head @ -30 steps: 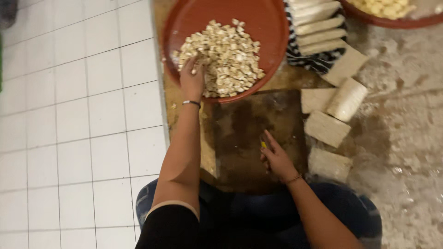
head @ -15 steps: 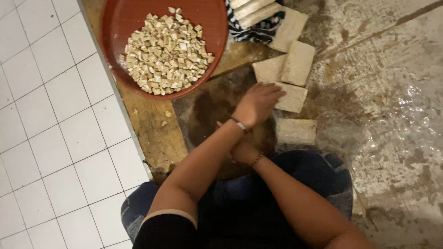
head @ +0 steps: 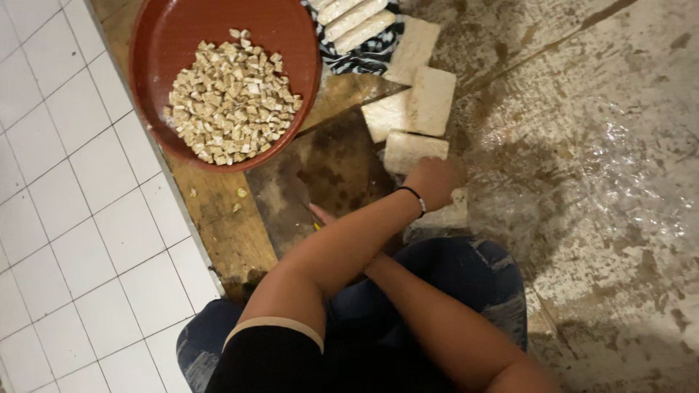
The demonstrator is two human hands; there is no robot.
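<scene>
Left hand (head: 431, 182) crossed over mostly hidden right hand (head: 321, 215)

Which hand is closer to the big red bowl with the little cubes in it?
The right hand: it rests on the dark cutting board, just below the red bowl. The left hand has crossed over to the pale blocks, farther away.

right hand (head: 320, 215) mostly hidden under left forearm | bowl (head: 156, 44) top cut off

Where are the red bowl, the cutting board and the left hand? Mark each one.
red bowl (head: 164, 54): head view, bare inner wall above the cubes.
cutting board (head: 320, 171): head view, dark bare middle of its top.
left hand (head: 431, 180): head view, back of the hand, reaching across onto a pale block.
</scene>
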